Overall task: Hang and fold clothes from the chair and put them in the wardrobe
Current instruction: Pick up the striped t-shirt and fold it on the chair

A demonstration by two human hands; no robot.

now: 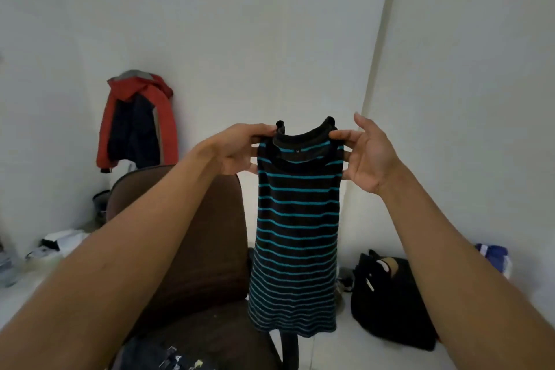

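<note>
Here's the striped top [295,219], black with teal bands, hanging upright in mid-air, folded narrow lengthwise, neckline on top, hem dangling beside the brown chair [210,249]; dark clothes [156,357] lie crumpled on that chair's seat

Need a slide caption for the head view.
Head view: left hand and right hand pinch a striped shirt at the shoulders by the chair; jacket hangs behind.
</note>
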